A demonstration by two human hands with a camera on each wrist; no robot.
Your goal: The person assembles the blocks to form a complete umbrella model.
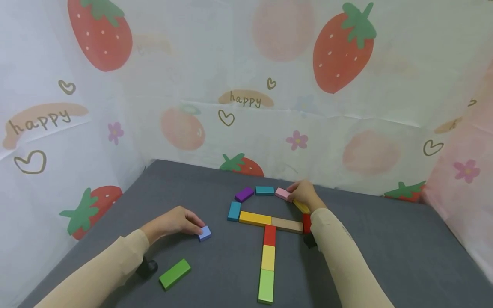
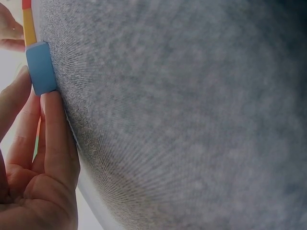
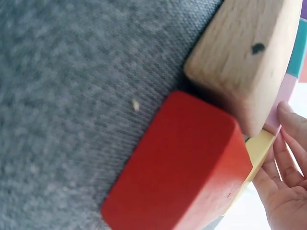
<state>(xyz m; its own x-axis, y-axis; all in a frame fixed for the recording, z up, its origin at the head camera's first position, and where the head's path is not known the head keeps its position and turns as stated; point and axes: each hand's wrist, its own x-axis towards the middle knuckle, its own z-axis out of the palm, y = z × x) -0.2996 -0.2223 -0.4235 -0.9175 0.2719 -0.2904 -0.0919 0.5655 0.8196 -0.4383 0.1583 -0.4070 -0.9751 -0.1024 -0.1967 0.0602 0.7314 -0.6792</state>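
Note:
A small light-blue block [image 1: 205,233] is pinched between thumb and fingers of my left hand [image 1: 178,221], close over the grey table left of the block figure. In the left wrist view that blue block [image 2: 41,68] shows at the fingertips. At the figure's far right curve, my right hand [image 1: 306,193] pinches the pink block [image 1: 282,193]. Beside that hand lies a yellow block [image 1: 301,207], partly covered by it. The red block [image 3: 180,163] and a wooden block [image 3: 247,62] loom large in the right wrist view, near the right wrist.
A purple block [image 1: 244,194] and teal block [image 1: 264,191] continue the arc. An orange-yellow block [image 1: 255,218] and tan block [image 1: 286,225] form a crossbar above a stem ending in a light-green block [image 1: 266,286]. A green block [image 1: 175,274] lies apart near the left forearm.

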